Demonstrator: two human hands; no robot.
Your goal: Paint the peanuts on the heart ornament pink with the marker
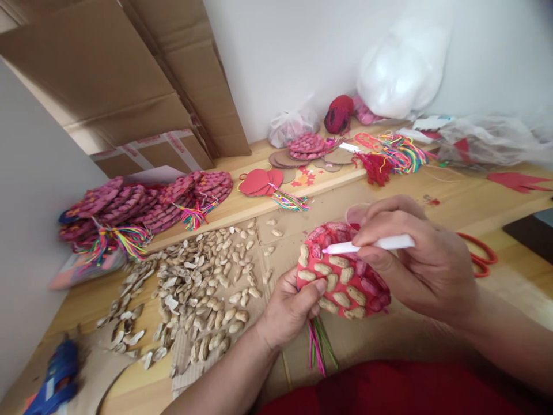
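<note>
My left hand (294,302) grips the lower left edge of a round red disc (317,289) with peanut shells fixed on its face, the thumb lying over the front. Shells along the top and right of the disc are coloured pink, while those in the middle and lower left are plain tan. In my right hand (415,259) is a white marker (380,242), held like a pen. Its pink tip touches a shell (317,251) near the upper left of the disc. Pink and green tassel strands (319,346) hang below the disc.
Loose peanut shells (211,276) cover cardboard to the left. Finished pink discs with tassels (142,202) are piled behind them. A blue glue gun (56,377) lies at lower left. Red discs (259,181), coloured threads (401,153) and plastic bags (488,138) line the back.
</note>
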